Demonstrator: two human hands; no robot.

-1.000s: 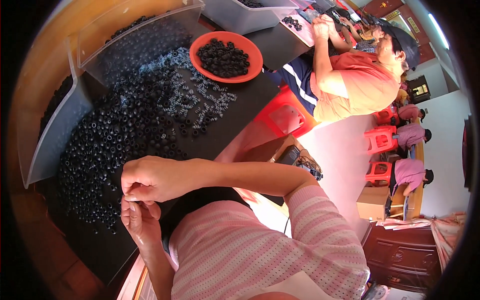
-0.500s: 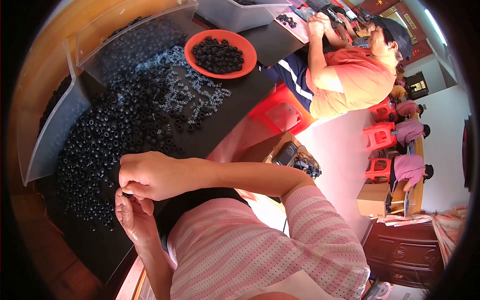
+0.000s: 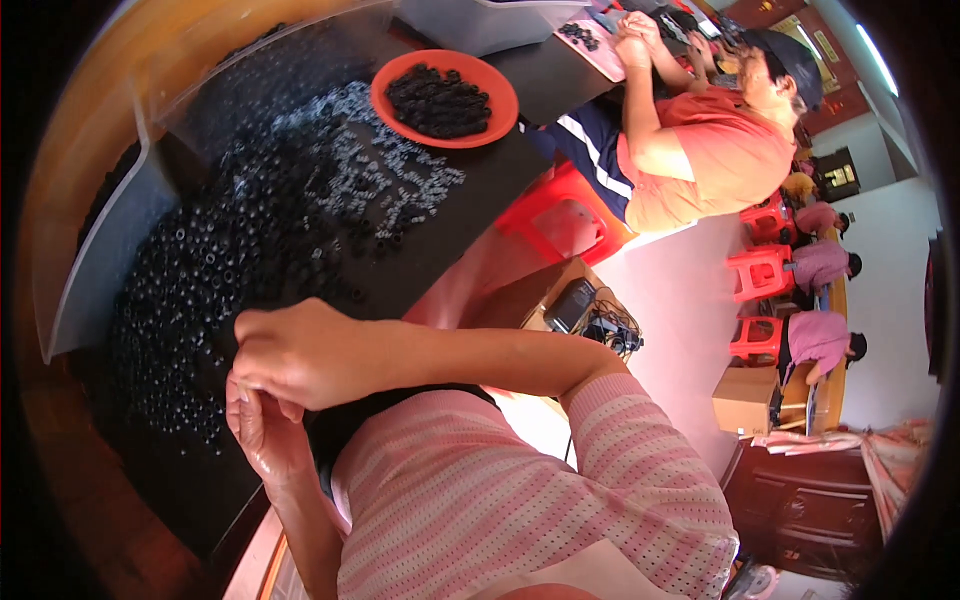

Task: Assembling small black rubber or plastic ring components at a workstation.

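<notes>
My right hand point(image 3: 290, 355) is closed, its curled fingers meeting the fingertips of my left hand point(image 3: 262, 430) above the near edge of the black table. The left fingers are pinched together. A small black part showed between them a moment ago; the fingers hide it now. Just beyond my hands spreads a heap of small black ring-shaped parts point(image 3: 185, 290). Small pale coil springs point(image 3: 345, 175) lie in a loose band at its far side. Farther back stands an orange-red bowl point(image 3: 507, 112) with black pieces point(image 3: 440, 100) in it.
Clear plastic bins point(image 3: 90, 255) border the heap on the left, and a grey bin point(image 3: 480, 28) stands at the back. A co-worker in an orange shirt point(image 3: 740, 150) sits on a red stool point(image 3: 570, 225) to the right. An open carton point(image 3: 545, 300) with cables stands below.
My hands have shifted slightly but stay together, and the small black part at the fingertips has gone out of sight. The co-worker's joined hands have risen a little.
</notes>
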